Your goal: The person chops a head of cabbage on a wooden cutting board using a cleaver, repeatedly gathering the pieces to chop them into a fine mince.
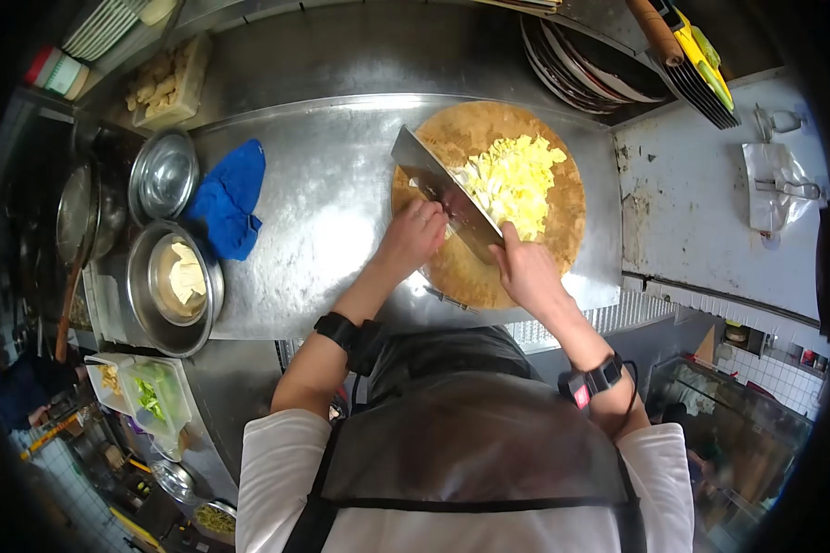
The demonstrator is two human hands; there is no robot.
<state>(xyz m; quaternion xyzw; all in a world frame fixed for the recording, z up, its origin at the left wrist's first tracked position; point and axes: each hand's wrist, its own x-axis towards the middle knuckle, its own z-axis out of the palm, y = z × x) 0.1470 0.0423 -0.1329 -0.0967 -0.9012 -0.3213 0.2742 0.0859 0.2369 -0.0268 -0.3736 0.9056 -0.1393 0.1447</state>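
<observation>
A wide cleaver (447,195) stands slanted over the round wooden chopping board (563,230). My right hand (528,269) is closed on its handle, at the lower right end of the blade. On the left side of the blade, my left hand (419,230) rests at the board's left part with its fingers bent together; what they hold, if anything, is hidden. A heap of chopped yellow-white leaves (516,180) lies on the board to the right of the blade. A few pale bits show near the left fingertips.
On the steel counter (309,267), left, lie a blue cloth (231,198), a metal bowl (164,173) and a larger bowl (207,309) with pale pieces. A ginger tub (189,92) stands behind. Plates (586,69) are stacked at back right.
</observation>
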